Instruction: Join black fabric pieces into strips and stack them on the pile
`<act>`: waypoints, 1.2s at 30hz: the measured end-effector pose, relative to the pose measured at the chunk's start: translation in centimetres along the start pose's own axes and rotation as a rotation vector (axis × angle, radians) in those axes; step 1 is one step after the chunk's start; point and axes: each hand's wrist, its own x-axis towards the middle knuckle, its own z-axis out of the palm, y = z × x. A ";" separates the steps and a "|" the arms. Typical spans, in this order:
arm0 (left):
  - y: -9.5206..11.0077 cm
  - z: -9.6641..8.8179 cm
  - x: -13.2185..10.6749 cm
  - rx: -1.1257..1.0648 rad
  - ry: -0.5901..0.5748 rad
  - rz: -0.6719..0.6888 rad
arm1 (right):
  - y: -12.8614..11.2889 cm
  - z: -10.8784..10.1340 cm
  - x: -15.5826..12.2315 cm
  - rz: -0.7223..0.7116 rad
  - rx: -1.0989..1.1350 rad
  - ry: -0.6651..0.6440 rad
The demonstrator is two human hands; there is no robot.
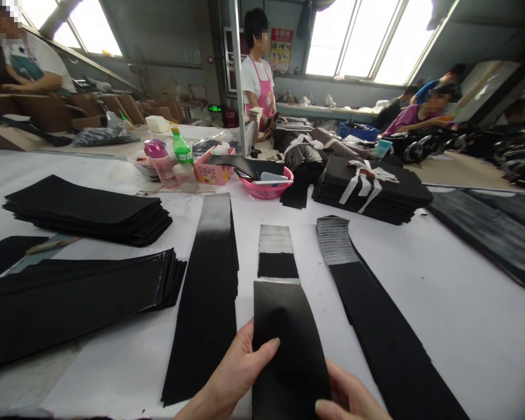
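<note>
We pinch a black rectangular fabric strip [289, 344] between both hands: left hand [231, 373] on its left edge, right hand [347, 396] at its near right corner; long axis runs away from us over the white table [441, 291].

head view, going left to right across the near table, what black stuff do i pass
fanned stack → long strip pile → held piece → slanted strip pile → dark sheets

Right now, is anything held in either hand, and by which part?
One black fabric piece, held at its near end: left hand pinches the left edge, thumb on top; right hand grips the right edge.
</note>
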 end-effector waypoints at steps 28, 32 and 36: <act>-2.3 -4.3 7.8 0.481 0.311 0.096 | 2.6 -6.5 12.3 -0.096 -0.481 0.437; -2.0 -5.0 8.7 0.550 0.371 0.101 | 3.3 -7.0 13.4 -0.038 -0.589 0.493; -1.7 -5.5 9.3 0.595 0.389 0.075 | 3.2 -7.1 14.0 -0.021 -0.713 0.504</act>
